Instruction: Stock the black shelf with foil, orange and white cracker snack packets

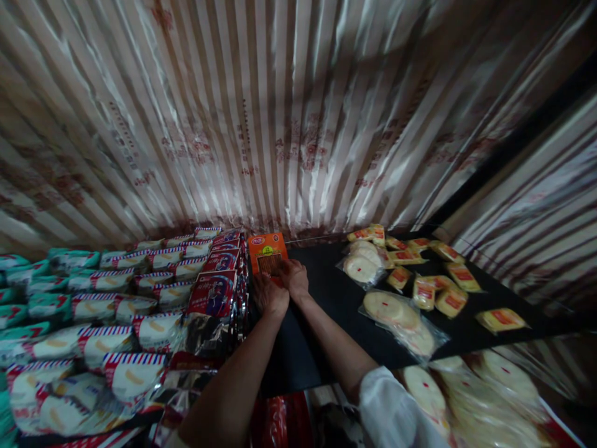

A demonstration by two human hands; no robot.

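Observation:
Both my arms reach forward to an orange snack packet (pixel 267 246) that lies at the back of the black shelf (pixel 321 330). On the packet's lower left part rests my left hand (pixel 269 292), its fingers stretched forward. My right hand (pixel 293 277) lies close against it, at the lower right edge of the packet, fingers extended and partly hidden. Directly left of the packet stand rows of dark red and purple packets (pixel 215 292), whose edges come near my left hand.
White packets with striped tops (pixel 119 373) and green packets (pixel 46 305) fill the left. Bagged round flatbreads (pixel 396 314) and small yellow packaged cakes (pixel 451 300) lie on the right. More bagged flatbreads (pixel 485 398) sit lower right. Striped foil sheeting (pixel 280 112) hangs behind.

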